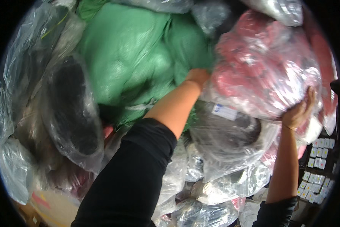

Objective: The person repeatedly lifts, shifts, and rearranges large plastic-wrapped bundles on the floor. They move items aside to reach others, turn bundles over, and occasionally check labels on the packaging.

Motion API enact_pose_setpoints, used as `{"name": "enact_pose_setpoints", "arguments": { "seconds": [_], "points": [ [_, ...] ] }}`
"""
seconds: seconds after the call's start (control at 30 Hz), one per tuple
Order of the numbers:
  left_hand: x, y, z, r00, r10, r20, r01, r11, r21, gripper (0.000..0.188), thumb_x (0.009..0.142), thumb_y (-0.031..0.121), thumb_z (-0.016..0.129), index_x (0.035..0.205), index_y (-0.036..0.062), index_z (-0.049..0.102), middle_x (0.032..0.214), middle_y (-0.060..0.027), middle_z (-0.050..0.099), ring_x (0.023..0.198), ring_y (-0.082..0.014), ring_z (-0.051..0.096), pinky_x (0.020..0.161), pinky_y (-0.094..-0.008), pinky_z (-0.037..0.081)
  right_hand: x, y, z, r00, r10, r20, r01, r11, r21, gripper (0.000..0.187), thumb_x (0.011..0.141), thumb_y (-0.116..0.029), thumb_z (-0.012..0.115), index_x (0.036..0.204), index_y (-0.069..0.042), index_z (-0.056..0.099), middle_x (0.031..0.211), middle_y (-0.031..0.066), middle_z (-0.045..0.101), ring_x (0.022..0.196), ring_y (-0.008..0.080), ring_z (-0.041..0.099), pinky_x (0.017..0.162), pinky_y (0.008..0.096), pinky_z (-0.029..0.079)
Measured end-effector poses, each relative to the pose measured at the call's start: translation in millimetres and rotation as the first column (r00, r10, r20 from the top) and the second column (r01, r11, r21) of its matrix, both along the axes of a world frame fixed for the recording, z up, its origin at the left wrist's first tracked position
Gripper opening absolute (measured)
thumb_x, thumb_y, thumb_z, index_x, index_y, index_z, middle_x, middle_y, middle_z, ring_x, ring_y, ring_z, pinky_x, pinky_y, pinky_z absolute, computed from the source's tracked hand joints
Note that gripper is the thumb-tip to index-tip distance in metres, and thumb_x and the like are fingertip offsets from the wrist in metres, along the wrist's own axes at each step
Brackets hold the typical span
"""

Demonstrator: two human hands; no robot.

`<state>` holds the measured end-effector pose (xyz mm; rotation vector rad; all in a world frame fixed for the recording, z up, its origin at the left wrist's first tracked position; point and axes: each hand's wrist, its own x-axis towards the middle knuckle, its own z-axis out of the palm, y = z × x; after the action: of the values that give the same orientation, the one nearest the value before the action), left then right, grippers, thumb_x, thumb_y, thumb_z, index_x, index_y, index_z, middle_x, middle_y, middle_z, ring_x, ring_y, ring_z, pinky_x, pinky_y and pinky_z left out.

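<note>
A big clear plastic bag of red, soft-looking contents (260, 64) lies on the pile at the upper right. My right hand (300, 111) holds its lower right side, with the fingers spread up along the plastic. At the bag's left edge, my left hand (198, 76) reaches in between it and a large green woven sack (128, 49); the fingers are hidden there. Just below the red bag sits a clear bag of dark grey contents (226, 132) with a white label (225, 112) on it.
Several more plastic bags crowd the pile, among them a long one with black contents (73, 109) at the left and clear ones (211, 213) at the bottom. Far down at the right, rows of small white boxes (315, 185) show beyond the pile.
</note>
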<state>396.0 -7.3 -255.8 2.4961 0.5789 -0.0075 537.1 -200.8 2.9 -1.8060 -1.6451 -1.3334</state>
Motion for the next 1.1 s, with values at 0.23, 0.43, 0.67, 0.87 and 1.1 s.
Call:
{"name": "enact_pose_setpoints", "arguments": {
  "seconds": [0.23, 0.43, 0.67, 0.87, 1.1],
  "points": [
    [28, -8, -30, 0.971, 0.226, 0.075, -0.225, 0.974, -0.019, 0.033, 0.076, 0.021, 0.079, 0.109, 0.0168, 0.073, 0.114, -0.0066, 0.072, 0.109, -0.0226, 0.069, 0.084, -0.0353, 0.057, -77, 47, 24, 0.637, -0.619, -0.46, 0.629, 0.762, -0.155, 0.086, 0.091, -0.056, 0.055, 0.148, 0.005, 0.033, 0.15, 0.0317, 0.034, 0.141, 0.0416, 0.034, 0.113, 0.0522, 0.03],
    [6, -3, 20, 0.995, 0.053, -0.089, -0.047, 0.996, 0.076, 0.036, 0.08, 0.025, 0.077, 0.114, 0.0156, 0.071, 0.124, -0.0045, 0.068, 0.116, -0.0214, 0.065, 0.087, -0.0336, 0.056, -38, 73, 9, 0.757, -0.588, -0.285, 0.637, 0.761, 0.123, 0.088, 0.085, -0.065, 0.059, 0.14, 0.002, 0.046, 0.14, 0.0306, 0.046, 0.135, 0.0429, 0.042, 0.11, 0.0539, 0.034],
    [-70, 7, 90, 0.986, -0.086, -0.143, 0.108, 0.982, 0.153, 0.027, 0.092, 0.016, 0.054, 0.11, 0.0136, 0.075, 0.119, -0.0071, 0.071, 0.112, -0.0235, 0.067, 0.087, -0.0378, 0.055, 24, 58, 22, 0.841, -0.466, -0.274, 0.528, 0.819, 0.225, 0.091, 0.081, -0.071, 0.062, 0.135, 0.001, 0.054, 0.127, 0.0212, 0.06, 0.122, 0.0364, 0.056, 0.105, 0.0436, 0.041],
    [-87, 28, 62, 0.994, 0.027, -0.104, -0.023, 0.999, 0.039, 0.026, 0.082, 0.027, 0.066, 0.102, 0.0126, 0.075, 0.102, -0.0153, 0.073, 0.097, -0.0323, 0.07, 0.08, -0.0455, 0.056, 44, 48, 28, 0.844, -0.389, -0.369, 0.488, 0.842, 0.23, 0.093, 0.074, -0.075, 0.062, 0.128, 0.0, 0.062, 0.115, 0.0188, 0.065, 0.115, 0.0342, 0.06, 0.102, 0.0415, 0.043],
    [-63, 15, 35, 0.959, 0.149, 0.242, -0.156, 0.988, 0.011, 0.034, 0.086, 0.038, 0.066, 0.105, 0.0114, 0.074, 0.113, -0.0141, 0.068, 0.098, -0.0342, 0.068, 0.082, -0.0442, 0.055, 34, 42, 32, 0.713, -0.429, -0.554, 0.556, 0.828, 0.075, 0.092, 0.077, -0.063, 0.068, 0.129, 0.013, 0.055, 0.098, 0.0179, 0.062, 0.084, 0.0258, 0.065, 0.068, 0.0385, 0.054]
  ]
}}
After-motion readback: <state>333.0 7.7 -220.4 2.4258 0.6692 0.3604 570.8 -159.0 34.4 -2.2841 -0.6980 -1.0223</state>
